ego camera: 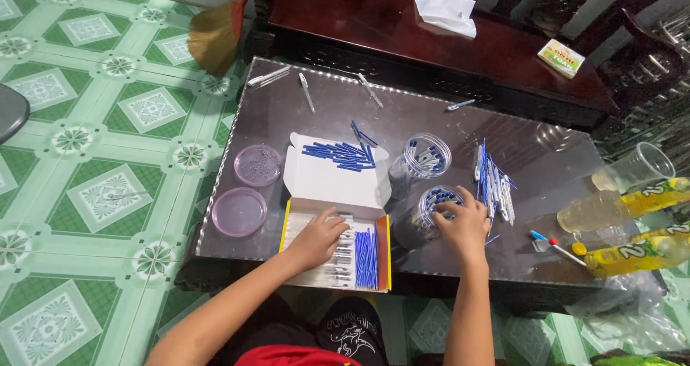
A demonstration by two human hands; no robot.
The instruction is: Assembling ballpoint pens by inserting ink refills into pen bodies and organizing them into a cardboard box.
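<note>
Head view looks down on a dark glass-topped table; the left hand lies fingers-down in an open yellow-edged cardboard box, its fingertips closed loosely on the row of clear pen barrels there, though whether one is actually pinched I cannot tell; blue refills lie bundled just beside them in the same box; the right hand is cupped over the mouth of a clear plastic jar of small blue caps, fingers curled down into it, grip hidden; judging by this, the step in hand is picking parts for pen assembly, and the next move calls for lifting one barrel and one cap free and bringing the two hands together; more blue refills rest on the box's raised white lid, a second jar stands behind, finished pens lie heaped right of the jars, and two purple lids sit left of the box
</note>
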